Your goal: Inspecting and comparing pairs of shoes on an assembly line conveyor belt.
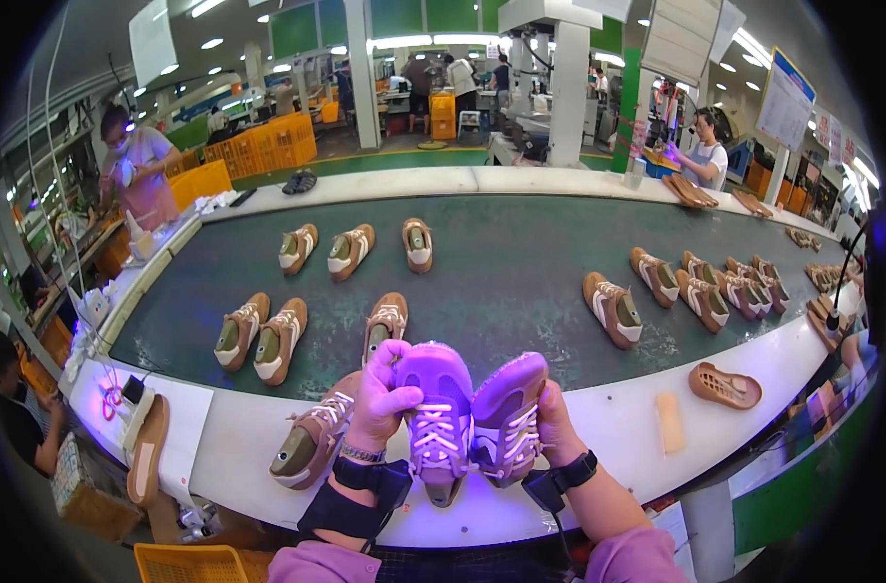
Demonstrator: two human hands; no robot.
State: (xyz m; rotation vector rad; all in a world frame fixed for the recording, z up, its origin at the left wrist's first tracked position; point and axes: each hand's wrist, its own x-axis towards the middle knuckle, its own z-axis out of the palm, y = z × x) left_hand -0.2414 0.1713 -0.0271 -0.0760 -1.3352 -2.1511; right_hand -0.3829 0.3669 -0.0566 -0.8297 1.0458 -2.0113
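Note:
My left hand [377, 406] is closed on a laced sneaker [439, 418], toe up, its thumb pressed on the shoe's side. Just beside it, my right hand [558, 429] grips a second sneaker [507, 420] by its outer side, also toe up and tilted. Purple light falls over both shoes, and they sit side by side above the white ledge [598, 457]. A green shoe last [444, 493] shows at the heel of the left shoe. Next to my left forearm a brown sneaker [312, 437] stands on the ledge, partly covered by my arm.
Several brown sneakers on lasts stand on the green conveyor belt [501, 262]. On the ledge lie a loose sole [725, 387] and a tan pad [669, 423]; another sole [149, 450] is at left. Co-workers stand at left [142, 160] and far right [705, 154].

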